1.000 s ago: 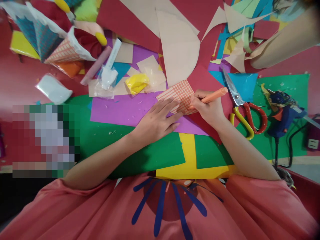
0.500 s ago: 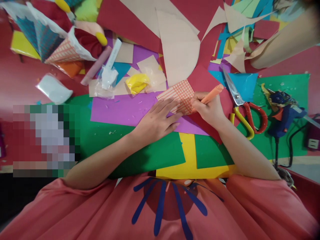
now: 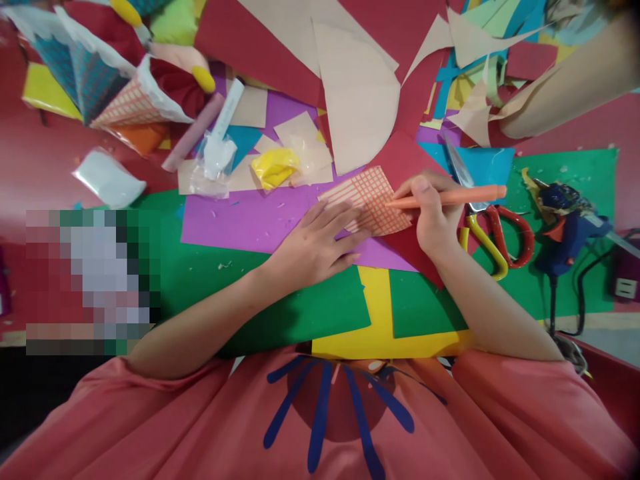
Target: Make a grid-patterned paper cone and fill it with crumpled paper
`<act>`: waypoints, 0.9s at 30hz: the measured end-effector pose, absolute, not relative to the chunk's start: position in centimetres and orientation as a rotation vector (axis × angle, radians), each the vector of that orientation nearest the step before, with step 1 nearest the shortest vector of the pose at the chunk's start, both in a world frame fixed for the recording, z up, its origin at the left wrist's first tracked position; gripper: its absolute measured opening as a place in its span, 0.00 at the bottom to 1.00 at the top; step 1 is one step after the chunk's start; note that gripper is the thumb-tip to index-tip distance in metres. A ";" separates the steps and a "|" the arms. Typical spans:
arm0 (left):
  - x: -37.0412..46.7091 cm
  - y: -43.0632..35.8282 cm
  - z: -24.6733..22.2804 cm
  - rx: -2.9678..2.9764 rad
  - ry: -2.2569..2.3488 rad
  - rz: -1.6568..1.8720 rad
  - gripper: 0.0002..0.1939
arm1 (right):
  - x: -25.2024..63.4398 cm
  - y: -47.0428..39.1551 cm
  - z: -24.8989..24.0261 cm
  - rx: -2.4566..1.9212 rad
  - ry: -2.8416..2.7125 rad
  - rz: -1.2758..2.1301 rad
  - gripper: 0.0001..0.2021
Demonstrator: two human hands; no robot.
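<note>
My right hand (image 3: 440, 217) is closed around an orange marker (image 3: 470, 195), its tip at the right part of a small cream paper piece (image 3: 377, 200). Orange lines cover that piece, crossed into a grid on the right and running one way on the left. Flat on the paper's left side lies my left hand (image 3: 323, 243), fingers stretched out. Purple paper (image 3: 240, 223) and red paper (image 3: 405, 160) lie beneath. Just beyond my right hand are scissors (image 3: 493, 233) with one red and one yellow handle, blades partly hidden by my hand.
A blue glue gun (image 3: 563, 247) with its cord lies at the right. Yellow clay (image 3: 275, 167) in plastic, a white-bodied marker (image 3: 227, 110) and a grid-patterned paper cone (image 3: 135, 97) are at the left. A large cream paper sheet (image 3: 357, 93) lies ahead, near a cardboard-coloured roll (image 3: 570, 80).
My right hand has turned and shifted slightly right, and the marker now lies flatter, pointing left. The gridded paper has moved a little to the right. My left hand stays nearly in place.
</note>
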State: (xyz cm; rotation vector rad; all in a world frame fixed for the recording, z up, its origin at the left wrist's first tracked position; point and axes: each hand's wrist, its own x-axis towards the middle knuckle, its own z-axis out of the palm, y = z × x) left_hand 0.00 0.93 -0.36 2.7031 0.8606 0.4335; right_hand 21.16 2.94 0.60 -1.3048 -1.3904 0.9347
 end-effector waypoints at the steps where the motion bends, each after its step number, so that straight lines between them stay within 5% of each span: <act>1: 0.0 0.8 -0.4 2.726 0.816 0.424 0.18 | 21.2 2.9 0.6 -1.290 -1.412 0.927 0.18; 27: 0.4 0.6 0.1 2.838 0.586 0.377 0.20 | 21.0 3.7 0.4 -1.341 -1.685 0.974 0.12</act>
